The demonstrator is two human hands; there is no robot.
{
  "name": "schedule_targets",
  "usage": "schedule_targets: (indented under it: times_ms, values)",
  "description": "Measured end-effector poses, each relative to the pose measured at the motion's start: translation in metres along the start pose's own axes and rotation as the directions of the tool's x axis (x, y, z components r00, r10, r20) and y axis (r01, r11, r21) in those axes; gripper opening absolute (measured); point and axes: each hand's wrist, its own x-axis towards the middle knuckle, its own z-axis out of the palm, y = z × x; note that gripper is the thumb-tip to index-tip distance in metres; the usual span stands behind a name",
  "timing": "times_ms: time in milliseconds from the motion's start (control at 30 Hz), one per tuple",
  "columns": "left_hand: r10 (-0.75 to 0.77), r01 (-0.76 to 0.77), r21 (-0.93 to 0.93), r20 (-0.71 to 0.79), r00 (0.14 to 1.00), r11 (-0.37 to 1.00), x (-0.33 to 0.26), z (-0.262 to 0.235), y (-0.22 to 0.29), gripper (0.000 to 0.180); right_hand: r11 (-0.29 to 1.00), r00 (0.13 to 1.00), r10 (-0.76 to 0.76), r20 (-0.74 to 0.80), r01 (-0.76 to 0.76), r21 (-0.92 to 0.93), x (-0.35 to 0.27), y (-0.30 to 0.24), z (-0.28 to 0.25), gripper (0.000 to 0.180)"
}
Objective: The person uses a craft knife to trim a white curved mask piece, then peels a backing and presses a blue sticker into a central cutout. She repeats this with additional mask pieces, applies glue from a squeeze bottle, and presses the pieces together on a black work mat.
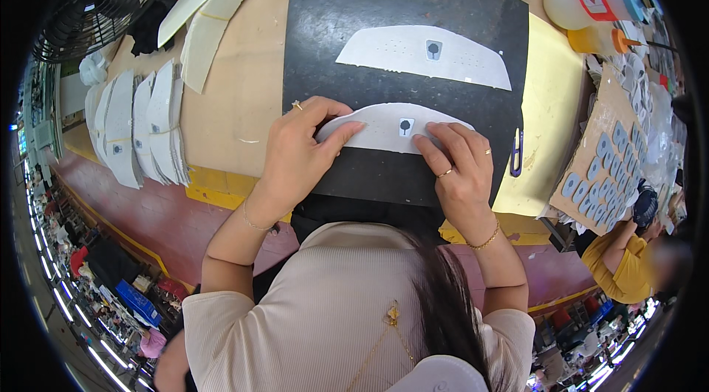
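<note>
A white curved fabric panel with a small dark-emblem patch is between my two hands over the black mat. My left hand pinches its left end between thumb and fingers. At the other end, my right hand grips the panel, thumb and fingertips pressed on its face just right of the patch. What lies under the panel's edge at my fingers is hidden. Farther up the mat rests a second white panel carrying a similar patch, untouched by either hand.
Bundled white panels stand at left near a black fan and cream strips. At right are a purple thread snipper, a yellow sheet, a cardboard of small patches, bottles and a co-worker's yellow sleeve.
</note>
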Motion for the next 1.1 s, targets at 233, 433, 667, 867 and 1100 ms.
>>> schedule_targets:
  times_ms: [233,433,667,867,1100]
  values:
    - [-0.023,0.023,-0.032,0.016,1.000,0.999,0.001,0.003,-0.001,0.018,0.997,0.997,0.073,0.020,-0.074,0.032,0.000,-0.004,0.003,0.040]
    - [0.135,-0.140,0.144,0.045,0.990,0.980,0.004,0.003,0.004,0.022,0.974,0.971,0.220,0.095,-0.225,0.037,0.003,-0.015,0.006,0.063]
    - [0.178,-0.203,0.214,0.133,0.975,0.955,0.005,0.001,0.004,0.023,0.989,0.983,0.137,0.119,-0.130,-0.064,-0.002,-0.013,0.008,0.057]
    - [0.126,-0.133,0.173,0.052,0.991,0.976,0.002,0.005,0.006,0.018,0.991,0.984,0.127,0.122,-0.131,0.027,0.004,-0.008,0.002,0.060]
    - [0.318,-0.327,0.151,0.079,0.945,0.933,-0.005,0.007,-0.001,0.012,0.946,0.985,0.141,0.101,-0.165,0.280,0.041,-0.013,0.005,0.050]
